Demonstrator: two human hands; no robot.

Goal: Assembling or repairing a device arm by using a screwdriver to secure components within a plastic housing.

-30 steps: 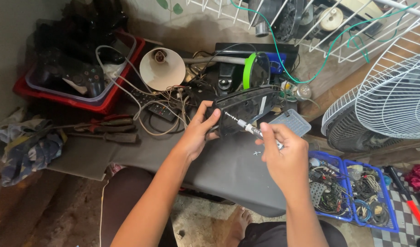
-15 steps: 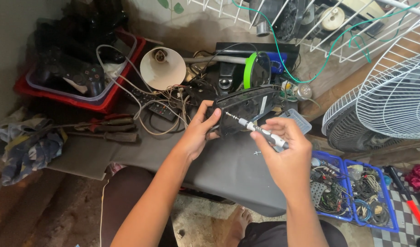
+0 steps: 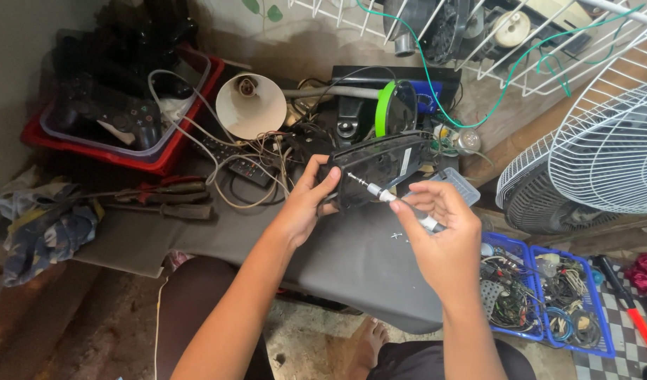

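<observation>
- The left hand point(image 3: 302, 207) has its grip closed on the near end of a black plastic device casing point(image 3: 380, 169), thumb on top and fingers wrapped below, holding it tilted just above the table point(image 3: 352, 260).
- The right hand point(image 3: 443, 239) is clenched around a small screwdriver point(image 3: 394, 200) with a pale handle; its metal tip touches the face of the casing near the left thumb.
- The casing sits at the middle of the scene, between the two hands, over the dark grey sheet that covers the table.
- Just behind the right hand lies a small clear plastic box point(image 3: 459, 184).
- Behind the casing stand a cream lamp shade point(image 3: 249, 105) and a round part with a green rim point(image 3: 388, 109), among tangled cables.
- At far left a red tray point(image 3: 186, 137) holds a clear tub with black game controllers point(image 3: 109, 109).
- Pliers with red handles point(image 3: 161, 190) lie on the table left of the left hand.
- To the right stands a white fan point(image 3: 598, 162), and below it blue baskets point(image 3: 542, 302) full of wires.
</observation>
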